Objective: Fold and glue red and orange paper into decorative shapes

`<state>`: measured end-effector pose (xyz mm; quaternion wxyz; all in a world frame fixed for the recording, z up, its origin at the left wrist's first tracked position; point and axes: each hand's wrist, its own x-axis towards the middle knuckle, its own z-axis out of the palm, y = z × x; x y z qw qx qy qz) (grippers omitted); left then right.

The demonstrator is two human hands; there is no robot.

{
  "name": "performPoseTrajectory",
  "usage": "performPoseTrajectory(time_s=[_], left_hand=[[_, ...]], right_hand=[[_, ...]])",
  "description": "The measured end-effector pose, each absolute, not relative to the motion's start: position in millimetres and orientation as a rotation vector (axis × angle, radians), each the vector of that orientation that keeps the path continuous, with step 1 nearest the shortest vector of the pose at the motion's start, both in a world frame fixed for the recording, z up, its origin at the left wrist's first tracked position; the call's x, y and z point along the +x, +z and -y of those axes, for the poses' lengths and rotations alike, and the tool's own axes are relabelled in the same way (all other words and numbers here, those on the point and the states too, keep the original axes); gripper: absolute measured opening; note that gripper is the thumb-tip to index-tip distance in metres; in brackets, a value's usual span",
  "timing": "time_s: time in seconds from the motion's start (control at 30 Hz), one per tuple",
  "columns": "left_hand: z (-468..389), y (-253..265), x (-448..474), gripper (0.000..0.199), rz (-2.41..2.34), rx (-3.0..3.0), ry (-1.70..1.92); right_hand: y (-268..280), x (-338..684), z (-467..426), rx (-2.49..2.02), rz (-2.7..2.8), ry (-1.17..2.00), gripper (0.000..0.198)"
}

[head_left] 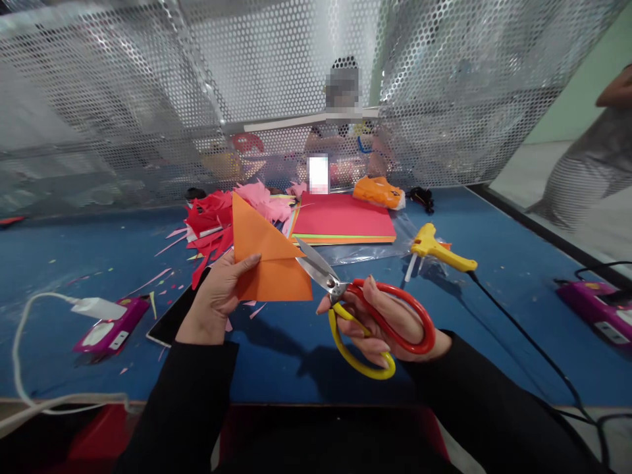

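Folded orange paper [276,280] is pinched at its left edge between the thumb and fingers of my left hand [222,286]. Its upper part is a triangle that points up to the left, above a rectangular lower strip. My right hand [380,316] grips scissors [332,283] with one red and one yellow handle loop. The blades are slightly parted, and their tips are at the paper's right edge; whether they touch it I cannot tell. Both hands are above the blue table [291,375].
Red paper scraps [210,214] and pink scraps [259,201] lie behind my left hand. A stack of coloured paper [345,217] is at the back. A yellow glue gun [439,249] sits right; purple power strips [111,329] flank both sides. Perforated metal mesh [271,59] stands behind, people beyond.
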<state>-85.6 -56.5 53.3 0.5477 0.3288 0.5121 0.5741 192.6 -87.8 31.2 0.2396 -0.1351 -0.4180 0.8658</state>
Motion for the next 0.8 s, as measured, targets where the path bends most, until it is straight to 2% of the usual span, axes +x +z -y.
performPoseTrajectory(time_s=[0.23,0.6,0.8], left_hand=[[55.2,52.8,-86.6,0.039,-1.227,0.789,1.347],[53.9,52.5,-87.7,0.047,-1.226,0.801,1.354],[54.7,51.2,-87.6,0.046,-1.212,0.814,1.348]], right_hand=[[31.3,189.7,91.3,-0.423,1.179,2.315,0.055],[28.3,188.0,92.2,-0.44,1.29,2.207,0.057],[18.3,187.6,89.5,-0.263,1.253,2.279,0.061]])
